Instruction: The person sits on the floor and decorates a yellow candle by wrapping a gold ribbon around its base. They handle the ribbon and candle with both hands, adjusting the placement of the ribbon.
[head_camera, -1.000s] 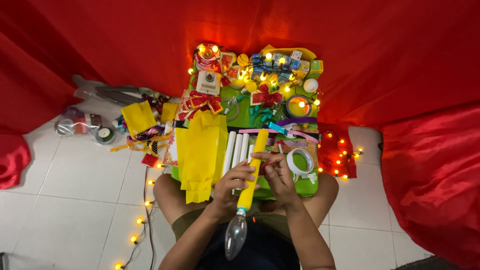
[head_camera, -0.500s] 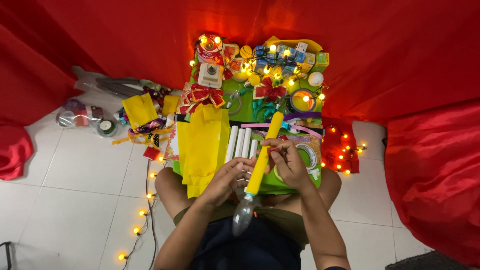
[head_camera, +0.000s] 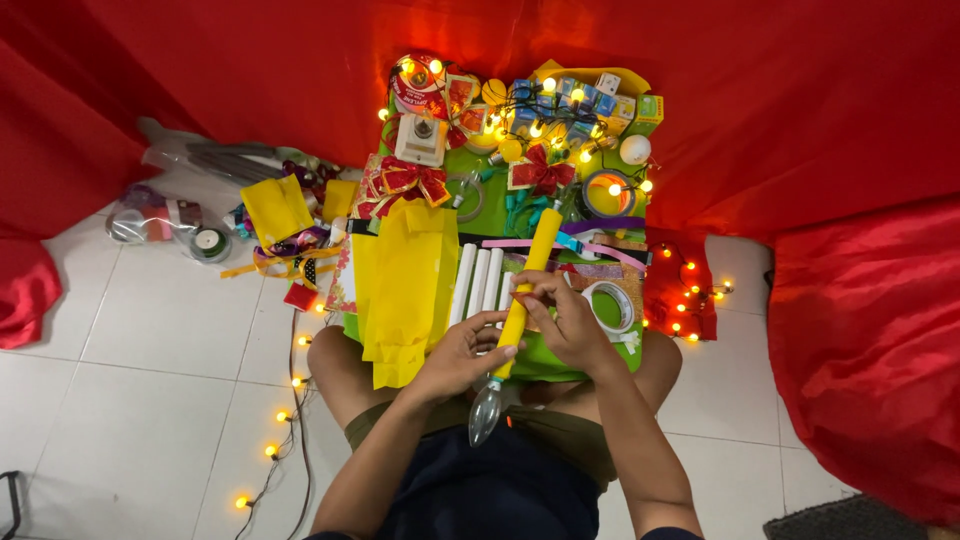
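Fingers of both the left hand (head_camera: 462, 352) and right hand (head_camera: 570, 322) pinch a yellow candle-shaped lamp (head_camera: 524, 296).

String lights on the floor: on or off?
On. The string lights trail along the white floor tiles by the person's left leg, each bulb glowing warm yellow.

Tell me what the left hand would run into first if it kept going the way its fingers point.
The left hand points up and to the right, its fingertips at the yellow candle-shaped lamp that both hands hold. Past that, probably the right hand, though depth is hard to judge.
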